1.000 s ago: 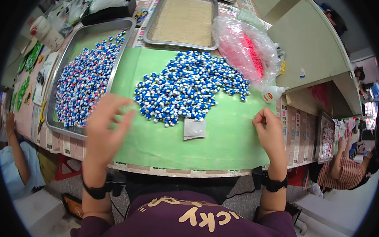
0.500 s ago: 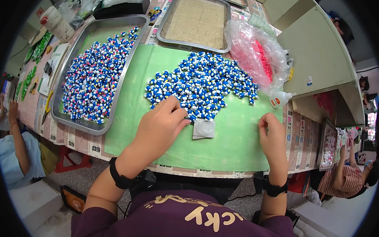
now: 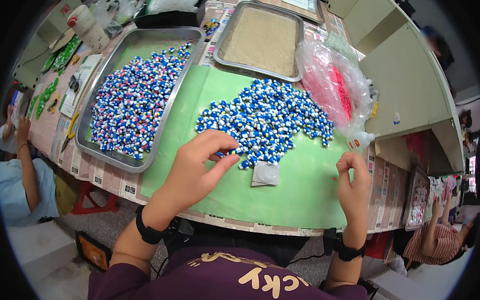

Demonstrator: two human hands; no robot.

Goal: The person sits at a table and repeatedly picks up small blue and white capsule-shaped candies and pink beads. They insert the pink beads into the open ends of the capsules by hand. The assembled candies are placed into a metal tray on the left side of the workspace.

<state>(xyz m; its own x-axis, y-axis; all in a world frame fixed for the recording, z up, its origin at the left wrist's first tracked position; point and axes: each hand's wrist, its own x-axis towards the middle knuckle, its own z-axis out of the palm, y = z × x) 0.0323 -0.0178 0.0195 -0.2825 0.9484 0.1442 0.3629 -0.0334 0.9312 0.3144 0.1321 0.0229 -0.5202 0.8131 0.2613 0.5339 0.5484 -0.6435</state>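
Observation:
A pile of small blue-and-white figure-like pieces [image 3: 268, 111], some with yellow specks, lies on a green sheet [image 3: 301, 205]. At the pile's near left edge is my left hand [image 3: 197, 167], thumb and forefinger closing on one blue-and-white piece [image 3: 235, 150]. My right hand [image 3: 354, 178] hovers over the sheet's right side, fingertips pinched together; what they hold is too small to make out. A tiny red speck [image 3: 335, 179] shows just beside those fingers. Between the hands, against the pile, sits a small pale square block with a clear round top [image 3: 265, 173].
Left of the sheet, a metal tray [image 3: 147, 162] holds similar pieces with pink specks. Pliers [image 3: 70, 132] lie beyond it. Behind the pile are another tray [image 3: 220, 57], a plastic bag of pink bits [image 3: 341, 92] and a small white bottle [image 3: 360, 139]. Other people sit at both sides.
The view has shifted slightly, so the table sits lower and further right. My left thumb and forefinger have come in around a piece at the pile's edge. My right hand stays pinched.

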